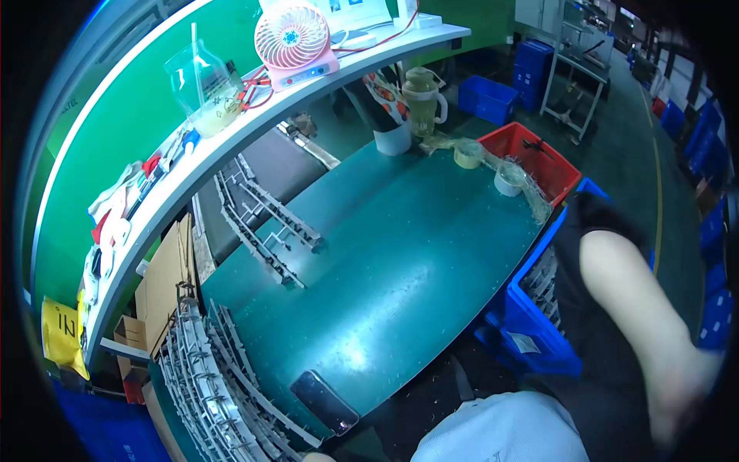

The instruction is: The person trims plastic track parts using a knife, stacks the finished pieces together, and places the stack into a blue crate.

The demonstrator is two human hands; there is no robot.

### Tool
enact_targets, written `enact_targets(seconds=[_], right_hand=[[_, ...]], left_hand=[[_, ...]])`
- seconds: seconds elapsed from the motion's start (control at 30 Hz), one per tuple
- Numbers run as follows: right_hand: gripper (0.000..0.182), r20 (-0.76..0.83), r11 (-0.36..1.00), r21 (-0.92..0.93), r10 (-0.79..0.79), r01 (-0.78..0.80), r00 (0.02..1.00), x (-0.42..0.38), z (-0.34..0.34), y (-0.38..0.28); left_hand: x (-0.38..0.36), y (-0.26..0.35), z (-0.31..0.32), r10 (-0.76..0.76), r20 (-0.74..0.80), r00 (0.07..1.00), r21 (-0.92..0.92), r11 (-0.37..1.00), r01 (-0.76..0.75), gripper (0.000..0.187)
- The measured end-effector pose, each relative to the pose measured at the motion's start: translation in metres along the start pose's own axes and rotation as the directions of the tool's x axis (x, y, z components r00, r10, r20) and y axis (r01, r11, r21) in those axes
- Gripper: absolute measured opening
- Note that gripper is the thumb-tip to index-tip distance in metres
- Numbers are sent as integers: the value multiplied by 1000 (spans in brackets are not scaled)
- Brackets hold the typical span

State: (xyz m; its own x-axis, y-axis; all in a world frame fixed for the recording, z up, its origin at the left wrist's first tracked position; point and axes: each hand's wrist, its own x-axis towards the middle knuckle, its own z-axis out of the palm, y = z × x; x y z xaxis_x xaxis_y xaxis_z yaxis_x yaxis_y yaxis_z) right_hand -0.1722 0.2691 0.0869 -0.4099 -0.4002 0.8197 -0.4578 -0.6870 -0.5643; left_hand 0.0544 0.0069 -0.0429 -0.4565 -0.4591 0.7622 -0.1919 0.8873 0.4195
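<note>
My right arm reaches down the right side, bare below a black sleeve. My right hand (681,393) is smeared by motion near the edge of the view; its fingers cannot be made out. Beside this arm is a blue bin (539,350) holding grey parts. Only a sliver of skin, apparently my left hand (317,457), shows at the bottom edge, close to a pile of long grey toothed strips (208,377). A dark phone (325,402) lies nearby on the green table (385,262). Two more joined grey strips (265,223) lie farther back, toward the dark belt.
A red bin (566,165) stands at the table's far right corner, next to tape rolls (508,179) and a lidded jug (422,104). A white shelf (369,50) arches over the back, bearing a pink fan (292,38) and a plastic cup (204,92). Cardboard (168,273) leans at left.
</note>
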Motion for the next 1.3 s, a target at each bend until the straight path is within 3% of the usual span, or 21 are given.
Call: enact_targets(seconds=[0.13,0.23,0.27,0.3,0.33,0.37,0.4,0.43,0.5,0.6,0.87,1.03,1.13,1.2,1.3], right_hand=[[17,-47,993,117,-2,7,999,-17,6,33],[17,-102,982,125,156,-143,982,-48,24,88],[17,-116,968,24,249,-248,961,-60,36,112],[18,-159,917,-199,318,-346,935,-74,50,134],[26,-13,809,-385,477,-444,879,-92,48,155],[25,57,754,-533,484,-383,873,-117,47,180],[25,129,689,-660,496,-299,859,-140,47,198],[25,154,710,-629,513,-317,844,-155,47,204],[25,238,581,-785,603,-214,762,-176,50,215],[27,301,602,-779,605,-175,737,-191,57,228],[30,345,503,-864,629,-26,697,-220,54,248],[31,274,411,-908,727,-80,630,-228,63,249],[28,218,450,-874,698,-182,682,-240,64,242],[27,177,444,-870,690,-217,702,-247,61,240],[28,143,526,-824,556,-213,819,-260,59,237]], left_hand=[[18,28,-52,161,-347,924,5,986,-169,40],[8,11,-81,202,-465,862,246,965,-93,41],[-9,-19,-78,25,-43,999,553,833,3,55],[-30,-48,-73,-310,296,903,801,595,-58,87],[-42,-54,-63,-348,257,901,886,458,-76,78],[-54,-60,-52,-385,218,897,946,309,-97,76],[-47,-53,-44,-430,169,887,954,299,-37,74],[-40,-45,-35,-473,120,873,959,284,22,71],[-43,-55,-38,-633,57,772,929,317,191,89],[-48,-75,-36,-600,44,799,957,255,139,85],[-60,-121,-51,-541,17,841,996,81,32,83],[-51,-116,-55,-601,-3,799,987,126,98,76],[-57,-104,-60,-238,101,966,989,130,-72,64],[-51,-95,-48,-94,143,985,982,140,-129,60],[-18,-43,-2,20,16,1000,842,540,-24,45]])
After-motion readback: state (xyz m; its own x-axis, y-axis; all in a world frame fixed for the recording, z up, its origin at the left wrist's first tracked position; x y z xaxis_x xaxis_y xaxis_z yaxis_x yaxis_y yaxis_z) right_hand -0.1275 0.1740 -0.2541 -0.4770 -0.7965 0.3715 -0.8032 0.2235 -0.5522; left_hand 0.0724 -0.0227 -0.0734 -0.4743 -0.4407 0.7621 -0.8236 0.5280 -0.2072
